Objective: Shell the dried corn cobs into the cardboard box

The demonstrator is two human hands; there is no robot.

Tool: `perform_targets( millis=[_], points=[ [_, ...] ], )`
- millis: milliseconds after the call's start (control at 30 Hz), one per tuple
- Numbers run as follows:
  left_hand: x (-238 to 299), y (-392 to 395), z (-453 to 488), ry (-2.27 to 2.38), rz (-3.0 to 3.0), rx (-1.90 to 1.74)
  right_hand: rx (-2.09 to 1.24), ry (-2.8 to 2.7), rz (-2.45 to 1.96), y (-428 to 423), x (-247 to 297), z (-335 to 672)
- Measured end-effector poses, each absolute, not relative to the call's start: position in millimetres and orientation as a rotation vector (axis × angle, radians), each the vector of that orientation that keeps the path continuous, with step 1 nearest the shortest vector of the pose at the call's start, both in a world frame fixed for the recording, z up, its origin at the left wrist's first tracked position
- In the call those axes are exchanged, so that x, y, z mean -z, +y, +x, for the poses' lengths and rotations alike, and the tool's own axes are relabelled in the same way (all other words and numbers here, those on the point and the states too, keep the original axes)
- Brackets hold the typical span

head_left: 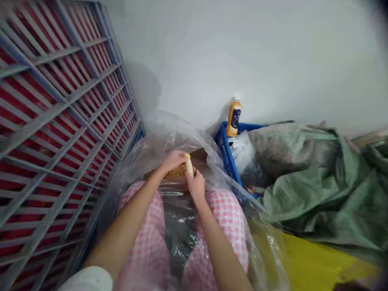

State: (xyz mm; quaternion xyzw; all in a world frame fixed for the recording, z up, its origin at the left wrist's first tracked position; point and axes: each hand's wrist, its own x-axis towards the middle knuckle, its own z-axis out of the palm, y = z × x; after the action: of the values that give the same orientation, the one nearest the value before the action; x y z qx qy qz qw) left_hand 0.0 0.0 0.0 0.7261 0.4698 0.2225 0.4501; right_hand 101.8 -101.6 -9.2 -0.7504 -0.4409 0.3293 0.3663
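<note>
Left hand [173,160] curled round dried corn cob [188,165], right hand [195,186] pinching it; one end looks bare, kernels [175,172] remain on the rest.

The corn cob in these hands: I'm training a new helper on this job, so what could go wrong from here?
Loose kernels might bounce away: the corn cob, held by the left hand and right hand, sits high, near the clear plastic bag's loose, folded edge. The bag also rests on pink gingham cloth over the lap, so it could possibly slide or tip if the person shifts.
</note>
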Motion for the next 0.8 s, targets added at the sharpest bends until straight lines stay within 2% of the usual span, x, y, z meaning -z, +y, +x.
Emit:
perform_targets(
  millis=[200,433,800],
  points=[
    [13.1,3.1,3.1,1.114,1.781,-0.610,-0.782,-1.197,-1.961,-103.7,11.2,102.1],
    [21.2,5.1,8.6,1.264,1.714,-0.626,-0.758,-1.253,-2.005,-104.0,14.8,101.6],
    [-5.7,-3.4,1.5,1.252,1.296,-0.598,-0.693,-1.353,-2.065,-107.4,5.7,98.7]
  ],
)
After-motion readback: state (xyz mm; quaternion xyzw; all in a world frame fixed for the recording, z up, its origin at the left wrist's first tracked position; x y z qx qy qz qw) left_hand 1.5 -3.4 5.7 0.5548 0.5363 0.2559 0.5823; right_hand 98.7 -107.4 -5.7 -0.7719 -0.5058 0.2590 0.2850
